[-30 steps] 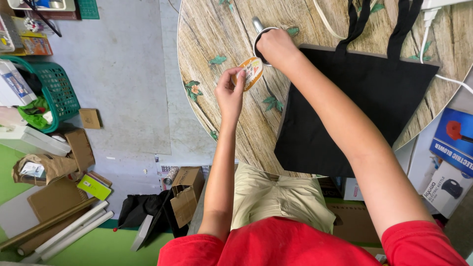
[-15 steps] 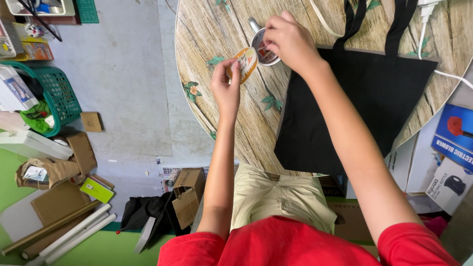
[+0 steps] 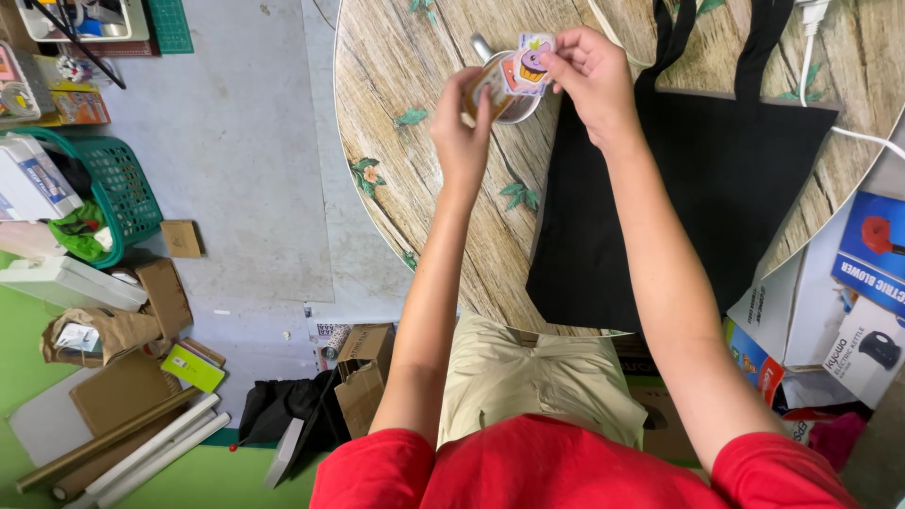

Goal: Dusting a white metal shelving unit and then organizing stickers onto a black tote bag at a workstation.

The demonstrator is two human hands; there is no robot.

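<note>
Both hands are raised over a round wood-patterned table (image 3: 405, 85). My left hand (image 3: 460, 127) pinches a small orange and white sticker (image 3: 485, 87). Next to it, my right hand (image 3: 586, 73) holds a purple and orange cartoon sticker (image 3: 528, 62) by its edge, so the two stickers almost touch. Under them a small metal dish (image 3: 517, 110) stands on the table, mostly hidden by the stickers and my fingers. A flat black tote bag (image 3: 716, 188) lies to the right, beneath my right forearm, its handles pointing away from me.
A white cable (image 3: 853, 134) crosses the table's far right. Printed product boxes (image 3: 863, 292) stand by the table on the right. On the floor to the left are a green basket (image 3: 118, 188), cardboard boxes (image 3: 363, 372) and long rolls (image 3: 123, 443).
My right hand has come up from the metal dish with the purple sticker in its fingers. My left hand has risen with its sticker, and the two hands are now close together.
</note>
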